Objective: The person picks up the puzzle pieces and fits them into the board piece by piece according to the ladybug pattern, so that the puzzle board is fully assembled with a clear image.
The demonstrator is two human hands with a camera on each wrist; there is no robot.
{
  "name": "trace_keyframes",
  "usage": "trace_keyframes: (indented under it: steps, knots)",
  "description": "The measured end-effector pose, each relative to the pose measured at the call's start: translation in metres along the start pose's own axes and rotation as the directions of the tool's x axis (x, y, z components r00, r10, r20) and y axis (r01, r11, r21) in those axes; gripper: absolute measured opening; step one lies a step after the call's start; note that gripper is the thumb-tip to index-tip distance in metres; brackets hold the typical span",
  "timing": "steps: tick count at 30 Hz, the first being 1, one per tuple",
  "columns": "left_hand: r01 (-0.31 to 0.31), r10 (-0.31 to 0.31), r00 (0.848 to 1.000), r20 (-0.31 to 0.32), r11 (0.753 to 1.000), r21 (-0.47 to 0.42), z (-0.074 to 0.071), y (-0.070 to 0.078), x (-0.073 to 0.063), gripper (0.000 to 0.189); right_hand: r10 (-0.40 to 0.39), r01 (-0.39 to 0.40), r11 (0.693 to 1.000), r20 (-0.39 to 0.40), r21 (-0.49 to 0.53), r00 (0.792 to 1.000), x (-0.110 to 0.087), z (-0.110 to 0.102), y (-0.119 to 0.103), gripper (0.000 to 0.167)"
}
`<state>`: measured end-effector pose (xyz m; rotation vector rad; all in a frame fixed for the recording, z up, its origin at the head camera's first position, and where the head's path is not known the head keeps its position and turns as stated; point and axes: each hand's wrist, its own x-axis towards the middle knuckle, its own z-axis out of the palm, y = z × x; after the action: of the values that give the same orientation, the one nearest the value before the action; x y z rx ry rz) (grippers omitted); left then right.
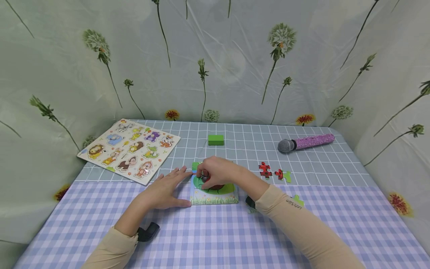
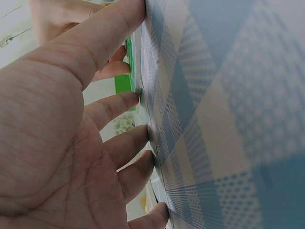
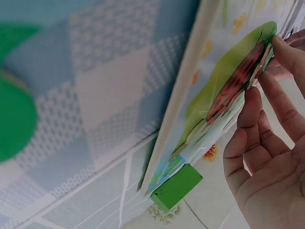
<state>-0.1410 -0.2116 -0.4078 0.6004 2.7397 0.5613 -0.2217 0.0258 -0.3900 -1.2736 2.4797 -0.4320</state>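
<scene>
A small puzzle board (image 1: 215,200) with a ladybug picture lies in the middle of the table. My right hand (image 1: 220,172) reaches over it from the right. In the right wrist view, its thumb and fingertips pinch a thin puzzle piece (image 3: 261,64) at the ladybug's end of the picture, close against the board. My left hand (image 1: 168,190) is spread flat at the board's left side, thumb tip at the lower left corner and forefinger by the upper left edge. In the left wrist view, its fingertips touch the tabletop. Fingers hide part of the picture.
Loose red puzzle pieces (image 1: 264,170) lie right of the board; a green piece (image 1: 298,200) shows beside the right sleeve. A green block (image 1: 216,140) sits behind the board. An animal puzzle board (image 1: 161,160) is at left, a purple microphone (image 1: 312,141) at back right.
</scene>
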Motion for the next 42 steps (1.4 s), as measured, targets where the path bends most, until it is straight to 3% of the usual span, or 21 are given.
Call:
trace_keyframes:
  steps: [7,42]
  knots:
    - [0.002,-0.002,1.000,0.003,1.000,0.002,0.0000,-0.0003,0.0003,0.099,0.016,-0.016,0.999,-0.006,-0.033,1.000,-0.0010,0.0008,-0.0024,0.027]
    - [-0.009,0.009,1.000,0.001,1.000,-0.002,0.0003,-0.0016,0.0008,0.098,-0.008,0.008,1.000,-0.006,0.011,1.000,-0.0006,0.0028,0.0038,0.030]
